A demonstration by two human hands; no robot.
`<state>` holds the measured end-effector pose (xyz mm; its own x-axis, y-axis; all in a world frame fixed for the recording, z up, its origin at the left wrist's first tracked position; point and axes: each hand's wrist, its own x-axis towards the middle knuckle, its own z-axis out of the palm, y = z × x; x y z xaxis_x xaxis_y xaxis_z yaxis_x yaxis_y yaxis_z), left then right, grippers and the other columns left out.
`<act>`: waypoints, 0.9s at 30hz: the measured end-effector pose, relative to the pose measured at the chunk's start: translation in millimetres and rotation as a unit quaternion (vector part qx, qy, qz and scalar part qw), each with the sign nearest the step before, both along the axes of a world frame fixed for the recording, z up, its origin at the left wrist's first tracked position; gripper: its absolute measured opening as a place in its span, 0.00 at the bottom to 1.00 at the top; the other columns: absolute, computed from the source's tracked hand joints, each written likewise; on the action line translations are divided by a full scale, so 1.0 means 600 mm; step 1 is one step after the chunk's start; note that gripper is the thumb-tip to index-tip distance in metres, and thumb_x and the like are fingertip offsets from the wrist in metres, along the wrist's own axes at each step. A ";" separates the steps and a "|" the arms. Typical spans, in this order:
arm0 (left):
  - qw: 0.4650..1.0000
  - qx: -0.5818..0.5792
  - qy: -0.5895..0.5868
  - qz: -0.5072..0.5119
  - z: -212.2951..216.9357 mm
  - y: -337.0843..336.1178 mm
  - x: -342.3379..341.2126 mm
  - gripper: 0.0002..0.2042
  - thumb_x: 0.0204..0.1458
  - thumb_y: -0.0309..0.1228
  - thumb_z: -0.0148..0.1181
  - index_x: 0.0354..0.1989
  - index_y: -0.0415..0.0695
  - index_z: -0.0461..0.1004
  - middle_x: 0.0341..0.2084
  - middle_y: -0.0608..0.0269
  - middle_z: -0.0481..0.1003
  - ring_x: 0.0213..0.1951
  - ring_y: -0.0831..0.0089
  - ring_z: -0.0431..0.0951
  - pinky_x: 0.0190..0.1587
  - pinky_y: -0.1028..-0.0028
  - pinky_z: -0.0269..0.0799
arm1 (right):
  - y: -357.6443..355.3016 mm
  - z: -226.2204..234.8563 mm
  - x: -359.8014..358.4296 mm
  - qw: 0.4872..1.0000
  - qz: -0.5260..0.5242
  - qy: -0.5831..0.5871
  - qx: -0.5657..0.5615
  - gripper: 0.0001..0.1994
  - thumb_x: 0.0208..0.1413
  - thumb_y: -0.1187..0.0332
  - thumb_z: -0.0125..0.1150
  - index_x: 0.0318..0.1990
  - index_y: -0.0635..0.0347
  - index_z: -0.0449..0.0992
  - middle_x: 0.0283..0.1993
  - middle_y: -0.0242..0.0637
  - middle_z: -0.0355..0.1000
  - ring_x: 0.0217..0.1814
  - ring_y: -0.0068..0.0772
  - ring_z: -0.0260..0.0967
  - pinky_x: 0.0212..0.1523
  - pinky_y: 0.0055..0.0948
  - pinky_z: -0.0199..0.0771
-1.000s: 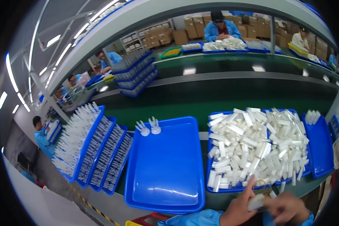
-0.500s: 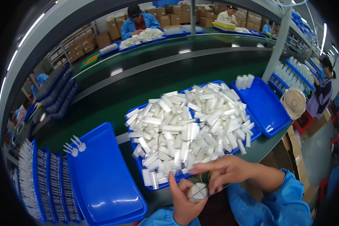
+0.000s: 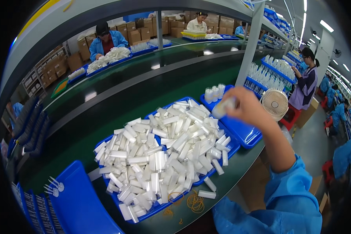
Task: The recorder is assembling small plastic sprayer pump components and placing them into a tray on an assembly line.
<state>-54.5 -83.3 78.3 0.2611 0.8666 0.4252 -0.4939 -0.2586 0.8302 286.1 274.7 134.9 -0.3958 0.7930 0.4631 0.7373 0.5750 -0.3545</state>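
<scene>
Over narrow blue tray, near upright white bundles: one blurred white bundle, pinched in grip of right hand. Left hand: out of view. Change: bundle shifts from both hands near the bench edge to one; banding seemingly gives way to carrying.

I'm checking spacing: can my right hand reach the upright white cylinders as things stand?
Probably yes: the right hand is close to the upright white cylinders, though the blurred white piece it holds may obstruct grasping.
</scene>
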 end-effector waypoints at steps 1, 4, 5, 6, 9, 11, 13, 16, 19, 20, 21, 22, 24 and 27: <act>0.997 -0.004 0.066 0.038 0.025 0.002 -0.027 0.32 0.45 0.28 0.62 0.60 0.41 0.54 0.44 0.39 0.67 0.46 0.45 0.69 0.48 0.45 0.59 | 0.064 -0.017 0.058 0.997 -0.068 -0.012 0.044 0.14 0.36 0.70 0.62 0.35 0.59 0.73 0.32 0.46 0.70 0.35 0.47 0.69 0.39 0.36 0.69; 0.826 -0.172 0.461 0.276 0.089 0.007 -0.102 0.20 0.47 0.20 0.52 0.51 0.36 0.63 0.42 0.46 0.70 0.46 0.58 0.70 0.52 0.61 0.63 | 0.185 -0.032 0.184 0.972 -0.228 -0.004 0.059 0.15 0.40 0.66 0.62 0.37 0.60 0.71 0.34 0.49 0.72 0.39 0.50 0.70 0.42 0.39 0.69; 0.765 -0.172 0.524 0.333 0.100 0.032 -0.104 0.17 0.45 0.19 0.53 0.47 0.35 0.66 0.41 0.48 0.70 0.45 0.57 0.71 0.52 0.64 0.63 | 0.213 -0.039 0.204 0.962 -0.268 -0.006 0.057 0.15 0.40 0.66 0.62 0.37 0.60 0.71 0.34 0.50 0.72 0.40 0.50 0.70 0.42 0.39 0.69; 0.706 -0.103 0.611 0.342 0.097 0.042 -0.112 0.17 0.45 0.19 0.53 0.46 0.35 0.67 0.41 0.48 0.70 0.44 0.56 0.70 0.51 0.63 0.63 | 0.241 -0.051 0.216 0.952 -0.302 -0.002 0.050 0.15 0.41 0.65 0.63 0.37 0.60 0.71 0.35 0.50 0.72 0.41 0.50 0.70 0.42 0.39 0.69; 0.502 0.012 0.790 0.352 0.075 0.052 -0.180 0.17 0.43 0.20 0.54 0.45 0.36 0.68 0.42 0.47 0.69 0.44 0.51 0.69 0.50 0.62 0.64 | 0.319 -0.105 0.190 0.949 -0.313 0.019 0.018 0.16 0.41 0.63 0.64 0.37 0.60 0.71 0.36 0.49 0.73 0.43 0.51 0.70 0.44 0.39 0.69; 0.411 0.002 0.843 0.346 0.044 0.060 -0.221 0.17 0.42 0.21 0.54 0.44 0.36 0.69 0.43 0.46 0.69 0.44 0.48 0.68 0.49 0.60 0.64 | 0.353 -0.136 0.173 0.953 -0.303 0.006 -0.011 0.17 0.42 0.61 0.63 0.38 0.60 0.71 0.37 0.49 0.73 0.43 0.50 0.70 0.45 0.39 0.69; 0.376 0.057 0.848 0.370 0.021 0.083 -0.250 0.14 0.44 0.22 0.54 0.42 0.37 0.70 0.42 0.46 0.69 0.43 0.47 0.68 0.48 0.58 0.64 | 0.370 -0.164 0.165 0.955 -0.293 0.000 -0.036 0.17 0.44 0.60 0.62 0.39 0.60 0.72 0.38 0.49 0.73 0.44 0.50 0.70 0.46 0.40 0.69; 0.331 0.143 0.845 0.396 -0.003 0.136 -0.276 0.10 0.47 0.22 0.53 0.40 0.37 0.70 0.40 0.48 0.70 0.38 0.53 0.71 0.43 0.61 0.67 | 0.375 -0.175 0.182 0.957 -0.284 0.006 -0.052 0.17 0.47 0.59 0.60 0.42 0.59 0.73 0.39 0.50 0.73 0.45 0.50 0.69 0.47 0.40 0.68; 0.331 0.162 0.830 0.418 -0.021 0.174 -0.289 0.12 0.43 0.20 0.53 0.38 0.37 0.67 0.37 0.48 0.69 0.36 0.54 0.72 0.38 0.65 0.68 | 0.377 -0.177 0.192 0.958 -0.279 0.001 -0.061 0.17 0.49 0.60 0.58 0.44 0.59 0.73 0.40 0.51 0.73 0.45 0.50 0.69 0.48 0.39 0.67; 0.338 0.159 0.824 0.426 -0.028 0.182 -0.294 0.13 0.40 0.18 0.53 0.38 0.36 0.66 0.36 0.48 0.69 0.36 0.53 0.72 0.37 0.66 0.68 | 0.371 -0.170 0.193 0.960 -0.274 -0.022 -0.061 0.17 0.50 0.60 0.57 0.45 0.60 0.73 0.40 0.50 0.72 0.45 0.50 0.70 0.49 0.39 0.67; 0.370 0.124 0.814 0.431 -0.041 0.184 -0.311 0.13 0.41 0.19 0.52 0.39 0.36 0.66 0.38 0.46 0.67 0.39 0.47 0.69 0.40 0.60 0.66 | 0.363 -0.163 0.194 0.960 -0.269 -0.045 -0.060 0.17 0.51 0.61 0.56 0.46 0.60 0.72 0.41 0.50 0.72 0.44 0.50 0.70 0.49 0.38 0.67; 0.361 0.137 0.824 0.415 -0.049 0.189 -0.333 0.17 0.41 0.19 0.53 0.43 0.36 0.64 0.36 0.47 0.68 0.36 0.51 0.70 0.38 0.62 0.67 | 0.349 -0.160 0.189 0.965 -0.257 -0.041 -0.013 0.16 0.51 0.62 0.57 0.46 0.60 0.72 0.41 0.49 0.72 0.43 0.49 0.70 0.48 0.38 0.67; 0.337 0.160 0.845 0.384 -0.054 0.190 -0.366 0.24 0.42 0.19 0.56 0.51 0.36 0.60 0.33 0.50 0.68 0.30 0.58 0.72 0.33 0.65 0.69 | 0.310 -0.160 0.163 0.970 -0.226 -0.027 0.082 0.16 0.50 0.64 0.57 0.46 0.60 0.71 0.42 0.47 0.71 0.42 0.49 0.70 0.46 0.37 0.68; 0.354 0.119 0.826 0.422 -0.060 0.199 -0.370 0.12 0.44 0.23 0.54 0.39 0.36 0.67 0.35 0.47 0.68 0.32 0.50 0.71 0.34 0.60 0.68 | 0.191 -0.097 0.079 0.998 -0.037 -0.018 -0.056 0.18 0.47 0.69 0.58 0.48 0.59 0.70 0.46 0.45 0.68 0.45 0.46 0.68 0.46 0.35 0.68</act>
<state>-276.5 35.9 42.3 0.0152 0.9237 0.3828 0.9516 0.1042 -0.2892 333.7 389.1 76.4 -0.3488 0.8666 0.3569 0.7899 0.4767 -0.3857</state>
